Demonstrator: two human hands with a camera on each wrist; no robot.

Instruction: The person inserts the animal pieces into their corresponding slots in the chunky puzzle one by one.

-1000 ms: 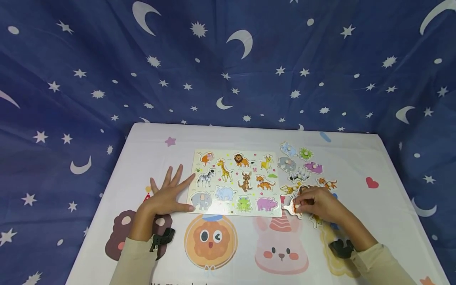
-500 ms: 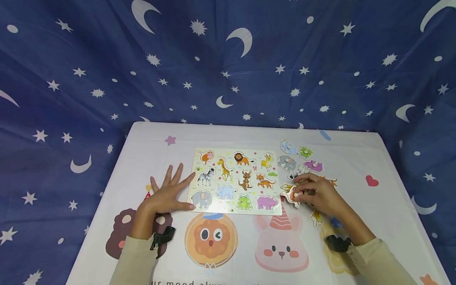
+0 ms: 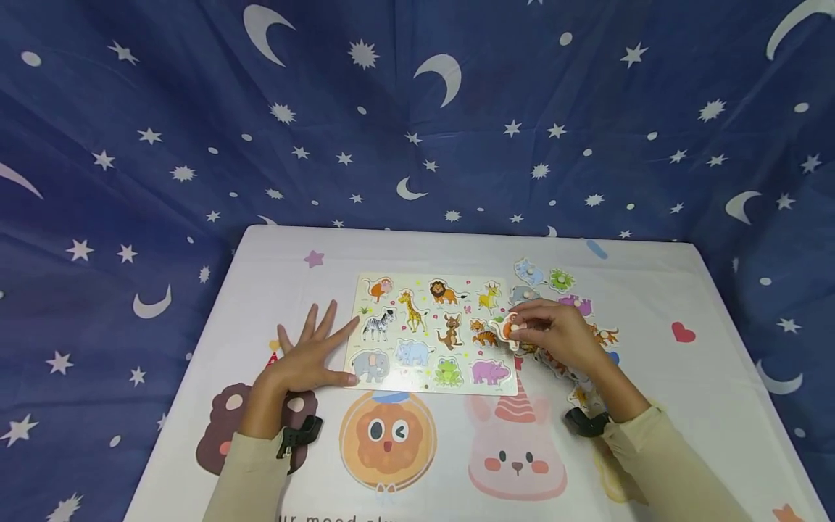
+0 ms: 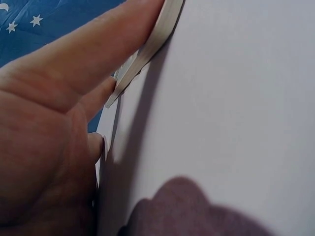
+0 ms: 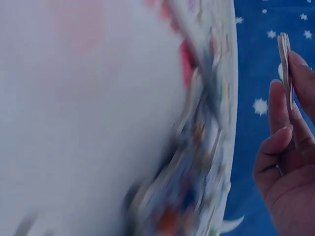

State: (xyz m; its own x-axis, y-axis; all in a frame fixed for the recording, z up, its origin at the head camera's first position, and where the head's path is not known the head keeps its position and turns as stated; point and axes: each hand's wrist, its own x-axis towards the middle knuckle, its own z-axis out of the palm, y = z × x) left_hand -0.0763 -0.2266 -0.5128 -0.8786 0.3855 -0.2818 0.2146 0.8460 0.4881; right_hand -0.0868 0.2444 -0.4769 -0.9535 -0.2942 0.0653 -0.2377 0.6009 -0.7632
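A flat animal puzzle board [image 3: 417, 380] lies on the table, printed with a monkey, lion, giraffe, zebra and several other animals. Spread fingers of my left hand [image 3: 308, 362] rest at the board's left edge, the thumb touching its lower left corner. In the left wrist view the board's pale edge [image 4: 165, 29] meets the thumb. My right hand [image 3: 566, 335] pinches a monkey puzzle piece [image 3: 509, 330] above the board's right edge, near the printed tiger. Seen edge-on in the right wrist view, the piece [image 5: 286, 69] sits between thumb and fingers.
Right of the board lie loose knobbed pieces: a rhino [image 3: 530, 272], a frog [image 3: 562, 280], a purple hippo [image 3: 577, 303], a tiger [image 3: 605, 336] and others partly hidden under my right hand. A starry blue cloth [image 3: 365, 145] hangs behind the table.
My right hand has lifted the monkey piece from the loose pile and carried it left and up to the board's right edge. The left hand has stayed in place.
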